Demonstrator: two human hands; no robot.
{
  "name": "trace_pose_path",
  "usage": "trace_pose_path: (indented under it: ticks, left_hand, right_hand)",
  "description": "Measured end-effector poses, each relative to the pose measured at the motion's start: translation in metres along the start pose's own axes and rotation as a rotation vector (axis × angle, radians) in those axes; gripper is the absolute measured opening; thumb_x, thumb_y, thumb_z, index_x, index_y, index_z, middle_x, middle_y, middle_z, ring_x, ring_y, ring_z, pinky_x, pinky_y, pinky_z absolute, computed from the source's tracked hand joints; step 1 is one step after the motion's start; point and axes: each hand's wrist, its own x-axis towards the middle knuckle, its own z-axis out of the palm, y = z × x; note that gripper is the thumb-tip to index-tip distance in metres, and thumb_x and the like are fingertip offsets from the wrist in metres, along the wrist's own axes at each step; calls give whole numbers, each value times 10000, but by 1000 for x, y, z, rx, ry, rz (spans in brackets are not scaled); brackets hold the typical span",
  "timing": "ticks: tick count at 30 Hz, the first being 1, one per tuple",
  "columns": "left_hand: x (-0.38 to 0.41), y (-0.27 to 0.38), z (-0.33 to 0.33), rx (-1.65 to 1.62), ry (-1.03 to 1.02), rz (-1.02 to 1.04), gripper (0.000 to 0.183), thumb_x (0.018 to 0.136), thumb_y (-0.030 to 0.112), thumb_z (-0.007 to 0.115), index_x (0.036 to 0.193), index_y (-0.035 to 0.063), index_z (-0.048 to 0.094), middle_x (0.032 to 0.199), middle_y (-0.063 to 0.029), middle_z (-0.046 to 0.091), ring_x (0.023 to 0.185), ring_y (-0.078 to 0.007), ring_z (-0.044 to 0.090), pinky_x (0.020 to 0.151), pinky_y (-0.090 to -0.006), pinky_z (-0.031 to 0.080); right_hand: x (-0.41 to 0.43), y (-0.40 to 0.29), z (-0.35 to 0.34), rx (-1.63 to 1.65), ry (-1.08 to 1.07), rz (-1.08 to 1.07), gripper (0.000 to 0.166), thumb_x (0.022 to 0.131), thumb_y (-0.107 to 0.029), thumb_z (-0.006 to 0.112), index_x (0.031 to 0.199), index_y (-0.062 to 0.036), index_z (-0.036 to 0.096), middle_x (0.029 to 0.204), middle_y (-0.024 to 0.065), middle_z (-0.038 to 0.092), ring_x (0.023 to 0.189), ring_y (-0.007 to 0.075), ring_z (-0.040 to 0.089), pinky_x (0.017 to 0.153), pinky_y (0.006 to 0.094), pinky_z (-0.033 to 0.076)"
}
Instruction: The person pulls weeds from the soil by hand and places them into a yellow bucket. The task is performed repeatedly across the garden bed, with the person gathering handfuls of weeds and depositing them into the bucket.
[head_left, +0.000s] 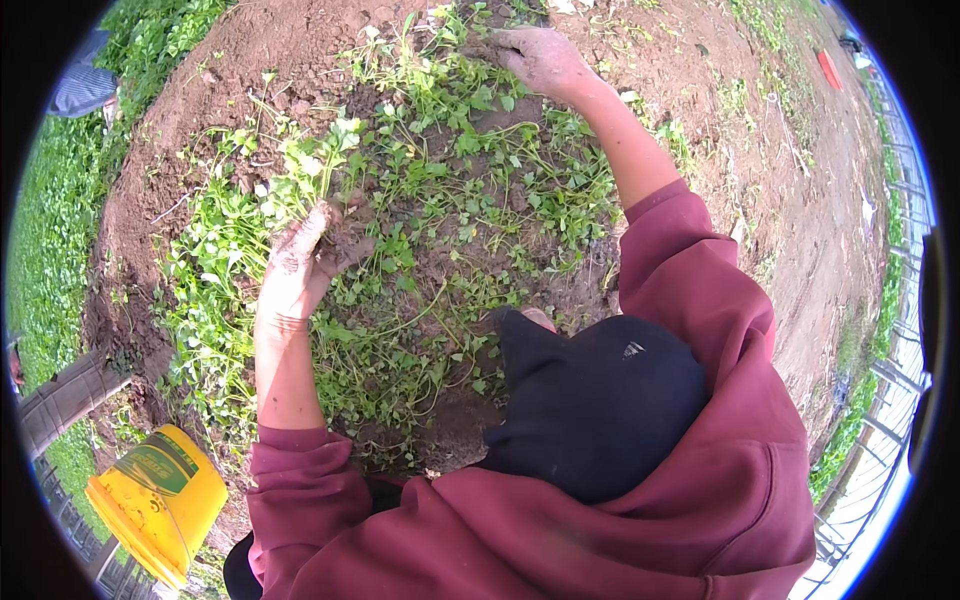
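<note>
My left hand (296, 262), caked with soil, is closed around the stems of a small bunch of leafy green seedlings (326, 157) that look like celery. Their leaves stick up beyond my fingers, and dark soil clings near the thumb. At the far side of the plant bed my right hand (540, 64) reaches down, also muddy. Its fingertips are at the edge of more seedlings (442, 90); whether they grip any stems is hidden. Loose, tangled seedlings (420, 180) cover the soil between both hands. A denser heap of greens (214, 262) lies left of my left wrist.
A yellow bucket (199, 487) bearing writing is at lower left, near a wooden post (75, 397). Another person's striped garment (82, 86) shows at upper left beside dense green crops (56, 217). My bent knee in dark cloth (600, 405) is before me. Bare soil (795, 240) extends right.
</note>
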Motion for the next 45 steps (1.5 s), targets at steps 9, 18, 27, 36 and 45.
trace_pose_path:
  ticks: [9,18,27,36,45]
  left_hand:
    - [7,-35,0,8,-24,-81,267,914,197,599,1118,25,602,1153,-142,625,1063,-253,611,900,-453,521]
    - [9,-51,18,-167,50,-71,399,873,266,649,1177,26,555,1137,-124,618,923,-262,628,858,-419,535]
    - [32,-31,42,-85,146,45,133,840,108,683,958,127,625,900,-1,638,791,-137,607,687,-297,509]
    - [93,-2,75,622,10,141,348,784,116,716,1108,12,645,1019,-89,685,920,-162,636,858,-321,472]
    - [63,-21,73,116,178,-52,364,870,174,657,1180,-4,586,1148,-96,628,1027,-208,598,880,-371,476]
  right_hand:
    - [-67,14,-32,304,-241,462,460,819,-186,596,1272,-233,536,1166,112,598,1078,283,584,998,529,364]
    - [-75,-22,24,153,-15,551,348,734,-192,655,1081,-212,631,1046,114,551,1012,310,549,910,461,394]
    - [-17,-39,32,-160,-123,-110,361,716,-116,664,1068,-191,669,1255,100,521,1310,327,351,1088,549,210]
    - [5,-100,-50,328,-264,-114,384,744,-290,747,1085,-145,644,1361,140,471,1270,351,392,1089,495,249]
    - [-53,-112,-41,944,79,-28,330,716,-201,780,966,-54,623,938,50,620,913,152,596,844,301,477]
